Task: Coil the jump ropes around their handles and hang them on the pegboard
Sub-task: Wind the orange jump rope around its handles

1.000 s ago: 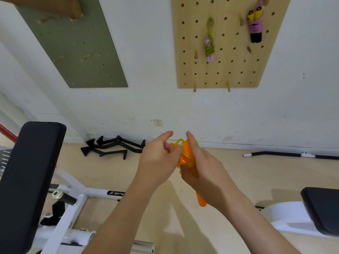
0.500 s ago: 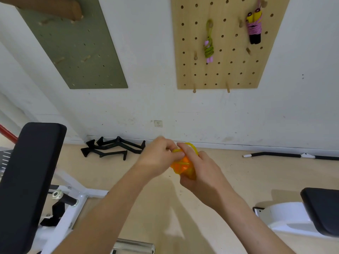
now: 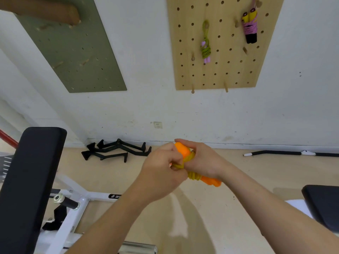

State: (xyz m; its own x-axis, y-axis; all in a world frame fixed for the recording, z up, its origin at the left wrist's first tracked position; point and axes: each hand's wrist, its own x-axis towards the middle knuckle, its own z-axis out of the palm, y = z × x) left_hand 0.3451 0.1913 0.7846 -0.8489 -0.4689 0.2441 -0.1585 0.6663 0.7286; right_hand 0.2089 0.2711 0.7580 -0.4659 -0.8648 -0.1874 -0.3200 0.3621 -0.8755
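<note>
Floor (image 3: pixel 266 167) open beneath both hands, between black bench pad (image 3: pixel 31 180) at left and second pad (image 3: pixel 322 204) at right. Left hand (image 3: pixel 161 173) curled, pinching yellow rope (image 3: pixel 192 176). Right hand (image 3: pixel 203 160) wrapped round orange handles (image 3: pixel 182 152), mid-air. Pegboard (image 3: pixel 225 70) far, above: green rope (image 3: pixel 205 50) and pink rope (image 3: pixel 249 28) hung.

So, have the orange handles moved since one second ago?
Yes. The orange handles tilted: their lower end swung right and upward, further right of the wall socket.
</note>
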